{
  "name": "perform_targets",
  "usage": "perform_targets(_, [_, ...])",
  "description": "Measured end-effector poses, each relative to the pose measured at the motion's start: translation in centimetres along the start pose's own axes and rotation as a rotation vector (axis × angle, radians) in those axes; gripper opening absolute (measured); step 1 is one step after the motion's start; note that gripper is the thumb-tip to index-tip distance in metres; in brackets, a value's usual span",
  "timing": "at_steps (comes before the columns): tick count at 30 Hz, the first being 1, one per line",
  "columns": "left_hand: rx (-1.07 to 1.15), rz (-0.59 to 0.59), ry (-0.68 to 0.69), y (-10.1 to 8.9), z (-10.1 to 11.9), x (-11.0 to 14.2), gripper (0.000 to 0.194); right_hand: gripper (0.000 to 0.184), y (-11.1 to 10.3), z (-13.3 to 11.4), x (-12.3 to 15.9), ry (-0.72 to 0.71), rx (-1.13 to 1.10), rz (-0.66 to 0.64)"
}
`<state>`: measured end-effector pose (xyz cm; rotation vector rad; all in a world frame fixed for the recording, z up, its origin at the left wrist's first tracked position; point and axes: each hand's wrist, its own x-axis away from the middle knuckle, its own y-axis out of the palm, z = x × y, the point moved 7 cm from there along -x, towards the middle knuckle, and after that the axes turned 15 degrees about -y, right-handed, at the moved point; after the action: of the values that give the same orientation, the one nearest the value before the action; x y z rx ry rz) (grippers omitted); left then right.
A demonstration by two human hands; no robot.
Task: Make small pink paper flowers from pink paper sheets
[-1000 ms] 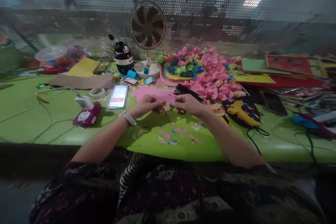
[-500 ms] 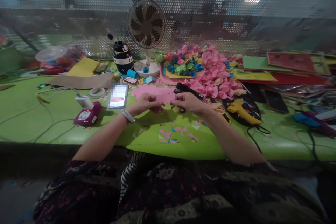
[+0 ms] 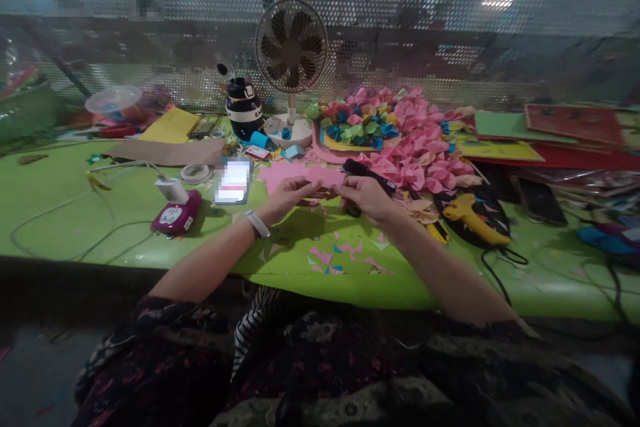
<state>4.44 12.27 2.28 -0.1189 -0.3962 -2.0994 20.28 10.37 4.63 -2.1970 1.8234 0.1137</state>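
- Firstly, green bench (image 3: 360,290), front edge running left to right
- Pink petal heap (image 3: 430,133), towards the bench's back edge, right of centre
- Right hand (image 3: 367,199), fingers pinched narrow on the right end of the pink slip (image 3: 326,177)
- Left hand (image 3: 290,197), thumb laid over the slip's left end; equally near
- The slip itself: above the bench's middle, just beyond the fingertips, long axis roughly parallel to the front edge, ends pointing left and right
- Paper scraps (image 3: 320,255), near the front edge
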Motion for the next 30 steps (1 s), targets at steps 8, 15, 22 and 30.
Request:
perform_targets(8, [0.049,0.157,0.063,-0.7,0.4,-0.1,0.052,0.03,1.5,0.3,0.3,0.019,0.031,-0.158])
perform_targets(15, [-0.005,-0.033,-0.127,-0.7,0.3,0.2,0.047,0.034,-0.8,-2.8,0.0,-0.454,0.301,-0.1])
perform_targets(22, [-0.113,-0.03,-0.113,-0.1,-0.3,0.2,0.049,0.012,1.4,-4.7,1.5,-0.813,0.609,-0.242])
perform_targets(30, [-0.216,-0.107,-0.072,1.5,-0.4,0.7,0.051,0.026,0.9,-3.3,1.4,-0.688,0.438,0.023])
